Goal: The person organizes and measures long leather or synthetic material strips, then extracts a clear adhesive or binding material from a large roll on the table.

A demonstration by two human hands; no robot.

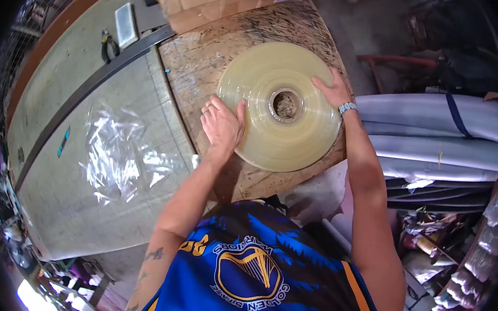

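A large, flat roll of yellowish see-through plastic film [261,142] lies on a worn wooden tabletop [195,50]. Through the round hole of its core the wood underneath shows. My left hand [223,122] grips the roll's left edge, thumb against the roll and fingers bent. On the far right rim, my right hand [333,91] holds the roll with its thumb on the upper face; the other fingers are partly hidden at the edge. A watch sits on my right wrist.
Crumpled clear plastic [113,154] lies on the grey table to the left, near a teal cutter [63,142], pliers [109,46] and a pale rectangular block [126,24]. A cardboard box [224,9] stands behind the roll. Large wrapped rolls [429,133] are stacked at right.
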